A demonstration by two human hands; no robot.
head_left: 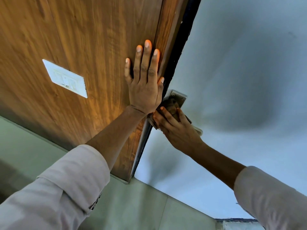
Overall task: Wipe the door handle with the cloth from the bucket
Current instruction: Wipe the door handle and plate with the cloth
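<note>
A metal door handle [178,97] with a rectangular plate sits on the pale door [240,72] at the frame's centre right; only its plate top and lever tip show. A brownish cloth [172,107] is bunched over the handle. My right hand [177,128] presses and grips the cloth against the handle. My left hand [144,83] lies flat, fingers spread, on the wooden panel [83,39] beside the door's edge, holding nothing. The bucket is out of view.
A white switch plate [64,78] is set in the wooden panel to the left. A dark gap [181,44] runs between the panel and the door. Grey-green floor tiles [141,205] lie below. Both forearms wear light sleeves.
</note>
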